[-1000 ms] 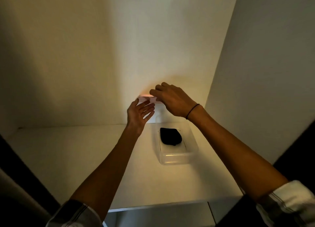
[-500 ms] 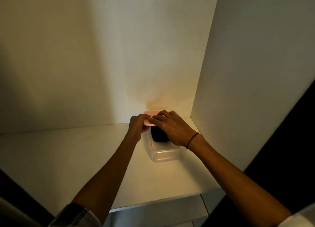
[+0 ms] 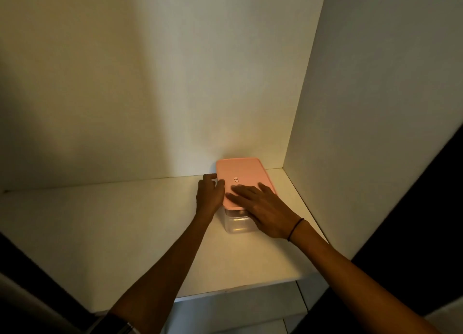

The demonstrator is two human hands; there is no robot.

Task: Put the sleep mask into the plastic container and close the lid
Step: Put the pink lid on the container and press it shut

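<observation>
A pink lid (image 3: 241,175) lies flat on top of the clear plastic container (image 3: 236,224), which stands on the white shelf near the back right corner. My left hand (image 3: 209,195) grips the lid's left edge with the thumb on top. My right hand (image 3: 260,205) lies flat on the lid's near part, fingers spread, pressing down. The sleep mask is hidden under the lid; I cannot see it now.
The white shelf (image 3: 112,233) runs left of the container. A back wall (image 3: 150,83) and a right side panel (image 3: 375,108) close the corner. The shelf's front edge (image 3: 238,289) lies close to me, with a lower panel beneath it.
The pink lid came down from above the container onto its top. The black mask, visible inside before, is now covered. Both hands lowered with the lid.
</observation>
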